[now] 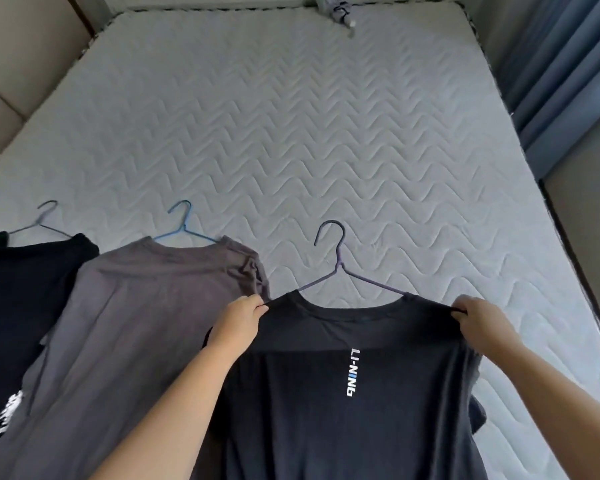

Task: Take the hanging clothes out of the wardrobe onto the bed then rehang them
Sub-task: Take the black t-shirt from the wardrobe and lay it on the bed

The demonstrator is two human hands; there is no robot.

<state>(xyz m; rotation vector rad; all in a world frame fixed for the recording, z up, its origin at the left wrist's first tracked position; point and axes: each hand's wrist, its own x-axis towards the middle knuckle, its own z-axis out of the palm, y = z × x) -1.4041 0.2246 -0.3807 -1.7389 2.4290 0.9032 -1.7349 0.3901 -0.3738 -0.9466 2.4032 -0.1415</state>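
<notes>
Shirt (309, 427), black, printed LI-NING, left hand (241, 315) and right hand (478, 317) pinching its shoulders

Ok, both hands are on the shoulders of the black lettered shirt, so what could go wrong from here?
1. The left hand and right hand pinch only the fabric of the black shirt, not its dark hanger. Lifting this way might let the hanger slip out of the neck.
2. The left hand sits right beside the grey shirt, at its sleeve, so a tug could drag or rumple it.
</notes>
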